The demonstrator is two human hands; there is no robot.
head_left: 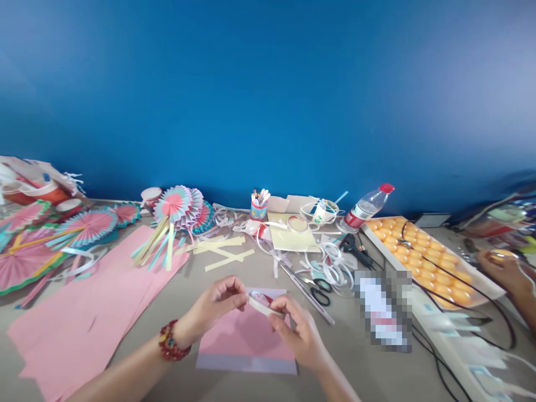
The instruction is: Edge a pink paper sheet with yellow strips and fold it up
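Head view: found a pink sheet (247, 338) on a lilac sheet (247, 364), toward the middle of the table's near edge, with lilac showing past the pink at near and far sides. To the left, saw big pink sheets (84, 312) overlapping, running from the near-left corner of the table (161, 363) inward.

Saw right hand (295, 329) gripping one end of a curved white band (265, 307) between thumb and fingers; saw left hand (224, 298) pinching the other end. Had the band just above the far part of the pink sheet. Noted a red bead bracelet (171, 341) on the left wrist.

Toward the right edge, noted a pixelated patch (383, 312), then a white power strip (444, 340).

Just beyond the right hand, saw black-handled scissors (321, 292) beside a slim pale rod (316, 301). Farther in, saw loose white coils (337, 273), crossed yellow strips (228, 259) and a tray (492, 296) of yellow-orange domes. Saw a co-worker's hand (502, 271) at the right edge, grip too blurred to tell.

Along the far edge, left to right: saw pleated paper fans (90, 226), rosettes (173, 204), a pen cup (258, 211), a yellow sheet (288, 240) and a red-capped bottle (366, 209). Behind it all, saw a blue wall (268, 100).
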